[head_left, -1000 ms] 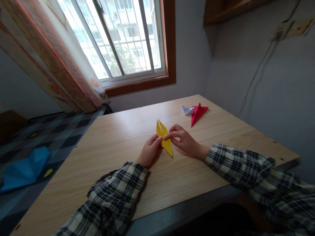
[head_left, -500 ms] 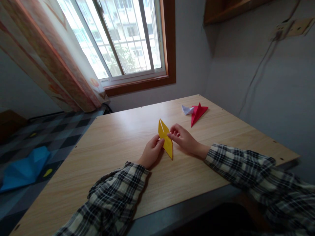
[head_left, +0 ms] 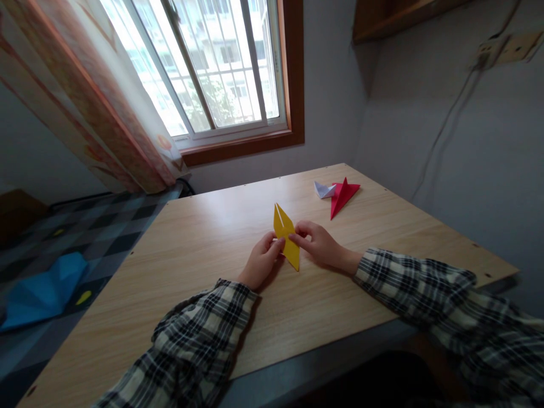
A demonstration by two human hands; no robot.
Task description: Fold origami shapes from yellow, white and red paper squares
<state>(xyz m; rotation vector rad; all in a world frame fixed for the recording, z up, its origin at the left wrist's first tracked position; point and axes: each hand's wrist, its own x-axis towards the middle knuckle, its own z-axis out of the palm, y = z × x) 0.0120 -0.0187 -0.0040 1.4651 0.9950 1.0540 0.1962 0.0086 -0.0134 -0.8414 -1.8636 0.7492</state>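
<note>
A folded yellow paper piece (head_left: 286,235), a long diamond with a slit at its far tip, lies at the middle of the wooden table (head_left: 204,266). My left hand (head_left: 262,262) pinches its left edge with thumb and fingers. My right hand (head_left: 319,246) pinches its right edge from the other side. Both wrists rest on the table, in plaid sleeves.
A red folded paper (head_left: 342,194) and a small white folded paper (head_left: 323,190) lie at the table's far right. The window (head_left: 221,68) and a curtain (head_left: 85,102) stand behind. Blue cloth (head_left: 40,292) lies on the checked floor at left. The wall runs along the right.
The yellow paper has shifted slightly away from me and stands a bit steeper. My right fingers moved from its middle to its right edge; my left hand followed.
</note>
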